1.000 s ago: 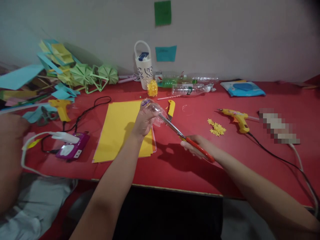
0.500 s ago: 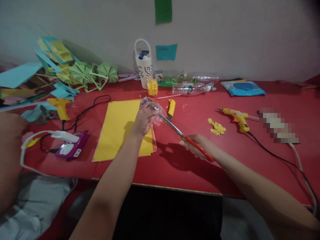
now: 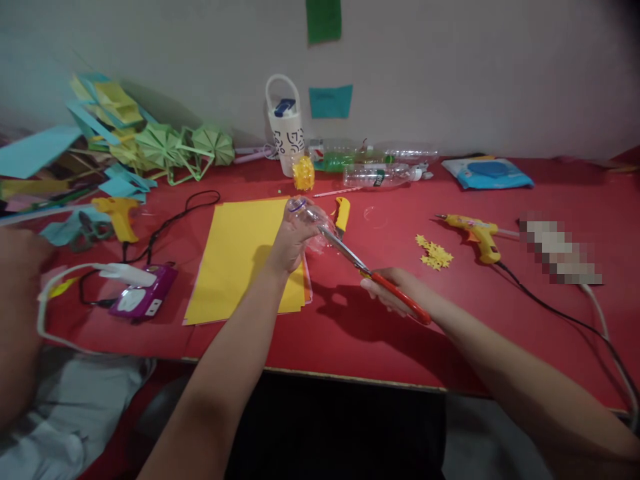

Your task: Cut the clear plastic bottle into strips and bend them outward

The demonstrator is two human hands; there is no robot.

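Observation:
My left hand [image 3: 294, 241] holds a clear plastic bottle piece [image 3: 313, 217] with a purple ring at its neck, above the right edge of a stack of yellow paper [image 3: 235, 260]. The fingers of my right hand [image 3: 395, 290] are wrapped round the red handles of a pair of scissors [image 3: 400, 297]. Its metal blades point up and left and reach the clear plastic; whether they are parted is hard to tell. Just behind lies a yellow cutter [image 3: 342, 215].
Yellow stars [image 3: 435, 255] and a glue gun [image 3: 473, 237] lie on the right. Plastic bottles [image 3: 377, 176], a white tumbler [image 3: 287, 140] and wipes [image 3: 487, 173] stand or lie behind. At left are a purple power adapter [image 3: 145, 293], another glue gun [image 3: 117, 217] and a person's arm [image 3: 20, 320].
The bottle piece has turned slightly in my left hand, so its purple-ringed neck shows more clearly. My right hand and the scissors have hardly moved.

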